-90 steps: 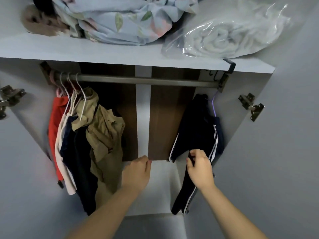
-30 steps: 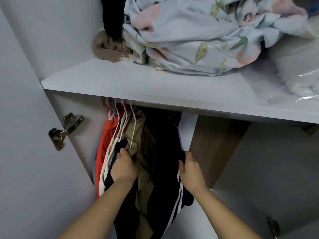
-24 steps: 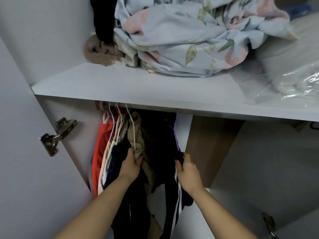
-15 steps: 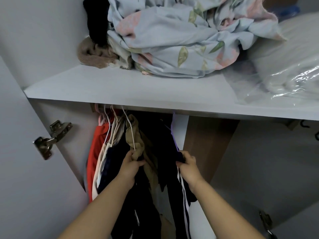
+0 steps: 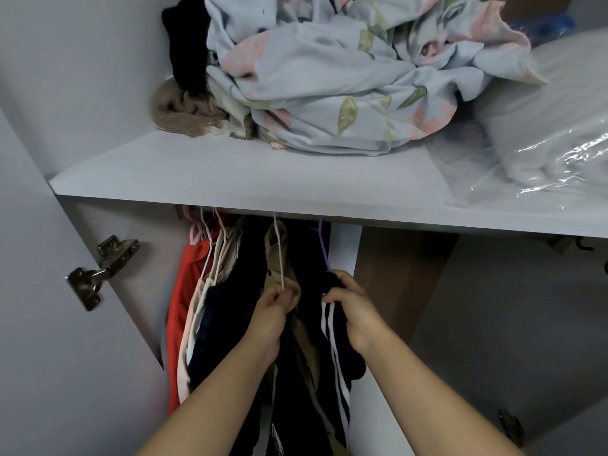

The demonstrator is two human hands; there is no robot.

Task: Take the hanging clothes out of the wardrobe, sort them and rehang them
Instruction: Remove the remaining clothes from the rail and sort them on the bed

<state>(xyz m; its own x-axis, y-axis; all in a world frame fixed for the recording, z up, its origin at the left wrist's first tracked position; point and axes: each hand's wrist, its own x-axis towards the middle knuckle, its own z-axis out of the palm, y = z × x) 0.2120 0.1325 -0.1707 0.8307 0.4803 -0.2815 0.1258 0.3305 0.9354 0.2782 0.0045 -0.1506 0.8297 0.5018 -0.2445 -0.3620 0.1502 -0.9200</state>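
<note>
Head camera: your left hand point(image 5: 271, 312) pinches the white hanger point(image 5: 280, 258) of the khaki garment point(image 5: 272, 250). Your right hand point(image 5: 353, 311) curls round the striped dark trousers point(image 5: 339, 355) (purple hanger point(image 5: 324, 251)), both hanging below the shelf point(image 5: 230, 179).

You are facing a pale grey shelf point(image 5: 230, 172) that is carrying a light blue quilt point(image 5: 345, 93) printed with pink flowers and olive-green leaves. A black cloth point(image 5: 187, 54) and a brown knit point(image 5: 174, 110) are lying beside the quilt, and a clear plastic bag point(image 5: 543, 153) is showing white inside. Below the shelf, a red garment point(image 5: 184, 291) is hanging leftmost, then a cream garment point(image 5: 197, 307), a navy garment point(image 5: 230, 301) and a khaki garment point(image 5: 270, 240) on a white hanger point(image 5: 279, 258). Dark trousers point(image 5: 353, 366) with white stripes are hanging on a purple hanger point(image 5: 324, 248). Behind them, a brown wood panel point(image 5: 401, 284) is showing beside a white strip point(image 5: 342, 245). A hinge point(image 5: 98, 271) is gleaming dull silver.
</note>
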